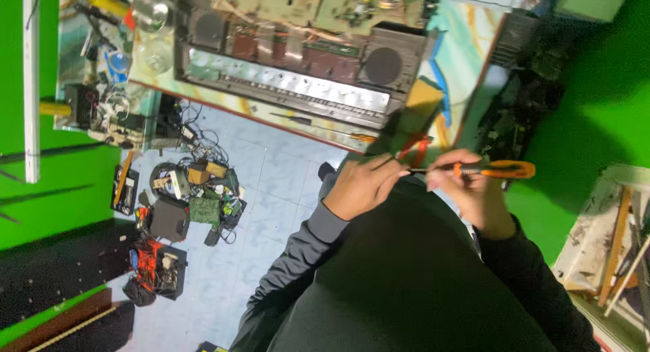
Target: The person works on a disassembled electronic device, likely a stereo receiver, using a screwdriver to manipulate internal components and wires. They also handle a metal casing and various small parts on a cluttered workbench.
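An orange-handled screwdriver [497, 169] with a thin dark shaft is gripped in the right hand [467, 189], its handle jutting out past the fingers. The shaft's tip is pinched by the closed left hand [362, 186], just beside. Beyond both hands, an opened stereo unit [298, 67] is laid on the table [467, 47].

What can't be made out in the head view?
- What the left hand pinches: hidden by its own fingers.
- Tip of the orange screwdriver in the right hand: too thin and blurred to tell where it ends.
- Parts on the circuit boards: cut off by the top edge, too small.
- Items in the floor pile: tangled and too small.
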